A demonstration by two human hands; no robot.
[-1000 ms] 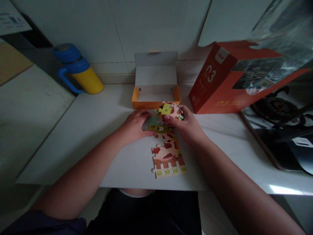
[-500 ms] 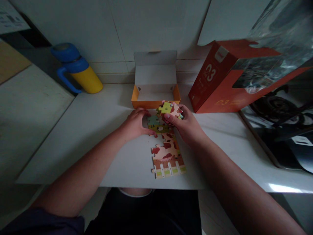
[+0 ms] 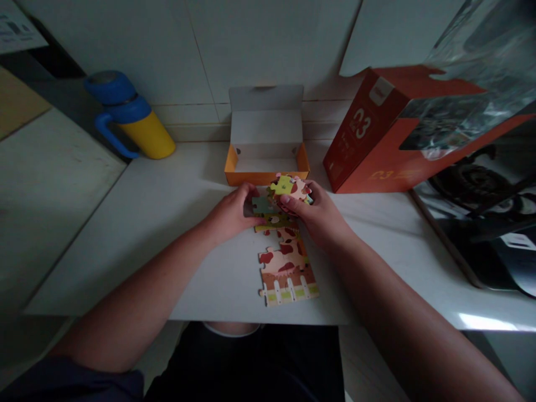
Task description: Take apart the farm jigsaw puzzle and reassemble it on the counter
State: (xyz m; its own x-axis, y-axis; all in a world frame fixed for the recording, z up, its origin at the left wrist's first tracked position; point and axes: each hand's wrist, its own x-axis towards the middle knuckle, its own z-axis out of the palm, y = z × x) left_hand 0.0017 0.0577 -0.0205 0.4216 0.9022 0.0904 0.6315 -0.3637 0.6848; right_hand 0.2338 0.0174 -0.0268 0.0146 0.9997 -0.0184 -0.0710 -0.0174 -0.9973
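In my right hand (image 3: 322,215) is a stack of jigsaw puzzle pieces (image 3: 295,187), the thumb lying across the top. The uppermost pieces are lime green and pink with brown patches. My left hand (image 3: 232,212) curves around the left edge of some joined green puzzle pieces (image 3: 272,219) on the table, its thumb touching them and its fingers spread apart from it. Closer to me, joined pieces showing a brown-patched cow and a white fence (image 3: 288,265) lie flat, meeting the green ones. The right hand and its stack cover part of the green section.
Behind my hands stands an orange-edged box (image 3: 268,178) with its lid up. A blue and yellow thermos (image 3: 144,128) is at the back left. On the right are a large red-orange box (image 3: 377,151), clear plastic wrapping (image 3: 494,72) and a black stove (image 3: 477,223).
My left thumb has shifted slightly away from me, uncovering more of the lower edge of the green pieces. The right hand holds its stack almost still.
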